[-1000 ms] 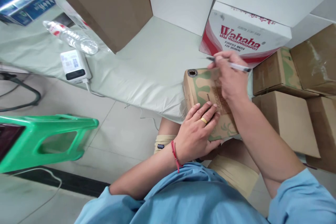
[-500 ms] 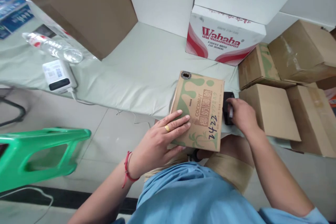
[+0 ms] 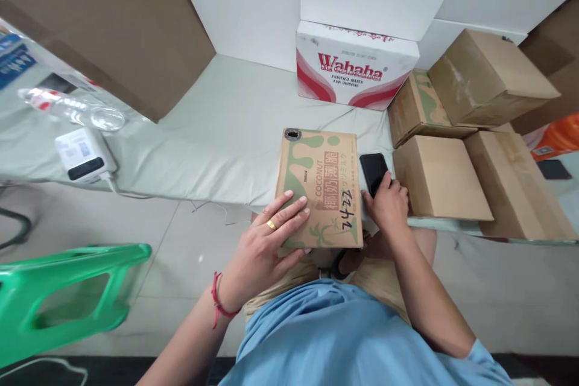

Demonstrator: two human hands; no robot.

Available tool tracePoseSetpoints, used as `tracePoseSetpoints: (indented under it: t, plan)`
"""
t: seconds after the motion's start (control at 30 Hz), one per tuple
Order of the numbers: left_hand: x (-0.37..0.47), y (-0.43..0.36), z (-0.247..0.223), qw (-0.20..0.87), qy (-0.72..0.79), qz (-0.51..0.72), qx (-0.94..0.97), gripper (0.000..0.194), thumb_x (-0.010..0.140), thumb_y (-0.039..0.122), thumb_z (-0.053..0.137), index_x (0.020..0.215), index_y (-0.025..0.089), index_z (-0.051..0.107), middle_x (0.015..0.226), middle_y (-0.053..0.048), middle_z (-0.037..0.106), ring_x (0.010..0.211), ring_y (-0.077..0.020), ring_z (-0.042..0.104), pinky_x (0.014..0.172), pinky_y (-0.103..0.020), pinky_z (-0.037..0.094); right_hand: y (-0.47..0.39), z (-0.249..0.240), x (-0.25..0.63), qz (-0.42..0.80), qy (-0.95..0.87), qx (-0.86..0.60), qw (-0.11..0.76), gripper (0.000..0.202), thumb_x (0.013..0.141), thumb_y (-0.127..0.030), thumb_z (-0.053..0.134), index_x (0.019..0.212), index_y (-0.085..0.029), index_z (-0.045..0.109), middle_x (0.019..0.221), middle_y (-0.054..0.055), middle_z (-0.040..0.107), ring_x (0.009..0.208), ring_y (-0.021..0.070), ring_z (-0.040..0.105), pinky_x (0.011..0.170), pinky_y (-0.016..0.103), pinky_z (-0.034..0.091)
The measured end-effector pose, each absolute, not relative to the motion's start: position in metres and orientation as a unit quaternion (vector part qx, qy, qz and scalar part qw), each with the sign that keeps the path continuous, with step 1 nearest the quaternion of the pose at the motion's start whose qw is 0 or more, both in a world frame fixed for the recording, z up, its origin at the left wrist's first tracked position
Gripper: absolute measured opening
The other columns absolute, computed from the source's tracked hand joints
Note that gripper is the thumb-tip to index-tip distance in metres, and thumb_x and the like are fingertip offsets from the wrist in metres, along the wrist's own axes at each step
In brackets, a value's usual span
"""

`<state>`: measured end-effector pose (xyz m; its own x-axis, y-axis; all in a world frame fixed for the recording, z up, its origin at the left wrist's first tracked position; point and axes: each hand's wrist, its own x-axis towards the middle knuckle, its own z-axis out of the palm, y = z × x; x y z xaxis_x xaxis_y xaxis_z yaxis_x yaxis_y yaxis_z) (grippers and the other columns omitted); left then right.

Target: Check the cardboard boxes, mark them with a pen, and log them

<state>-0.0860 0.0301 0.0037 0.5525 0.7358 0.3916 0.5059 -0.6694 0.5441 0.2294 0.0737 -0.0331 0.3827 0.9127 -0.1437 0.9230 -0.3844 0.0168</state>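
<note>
A brown cardboard coconut box (image 3: pixel 322 184) with green print and the handwritten number 2422 sits at the near edge of the covered table. My left hand (image 3: pixel 268 235) rests on its lower left part, fingers stretched out over the top. Right of the box lies a black phone (image 3: pixel 373 170), slightly tilted. My right hand (image 3: pixel 389 200) closes around its lower end, thumb on the left side and fingers on the right. The palm hides the phone's bottom part. No pen shows in this hand now.
A white and red Wahaha carton (image 3: pixel 355 69) stands at the back. Several brown boxes (image 3: pixel 441 175) are grouped on the right. On the left are a white power bank (image 3: pixel 81 155) with a cable, a plastic bottle (image 3: pixel 75 110) and a green stool (image 3: pixel 67 295) below.
My right hand has shifted from holding a pen-like thing over the phone to gripping the phone, which is now tilted. The view has moved a little; my left hand stays on the box.
</note>
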Motion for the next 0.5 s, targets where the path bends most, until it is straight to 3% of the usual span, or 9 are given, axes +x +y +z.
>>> tracePoseSetpoints:
  t: [0.2,0.33,0.5]
  plan:
    - [-0.078,0.029,0.000,0.171,0.357,0.313,0.863,0.069,0.103,0.031,0.075,0.167,0.025,0.051,0.166,-0.013,0.062,0.164,-0.0382,0.044,0.128,-0.057,0.050,0.083,-0.035,0.228,-0.109,0.493,0.863,-0.003,0.083,0.090,-0.061,0.078,0.140,0.003,0.059,0.134,0.037,0.061,0.129,0.0505,0.060,0.109,0.057,0.050]
    - [-0.073,0.028,-0.005,0.176,0.354,0.332,0.856,0.074,0.101,0.030,0.075,0.170,0.027,0.048,0.165,-0.014,0.062,0.163,-0.0399,0.045,0.128,-0.060,0.049,0.073,-0.043,0.235,-0.120,0.488,0.864,-0.033,0.083,0.081,-0.063,0.085,0.133,0.000,0.065,0.129,0.036,0.063,0.122,0.0489,0.067,0.107,0.057,0.054]
    - [-0.072,0.026,-0.009,0.184,0.357,0.338,0.851,0.074,0.102,0.028,0.074,0.171,0.028,0.047,0.167,-0.014,0.060,0.164,-0.0398,0.044,0.128,-0.062,0.048,0.063,-0.049,0.245,-0.128,0.491,0.854,-0.111,0.079,0.070,-0.053,0.089,0.128,-0.004,0.066,0.124,0.030,0.066,0.119,0.0450,0.069,0.106,0.054,0.056]
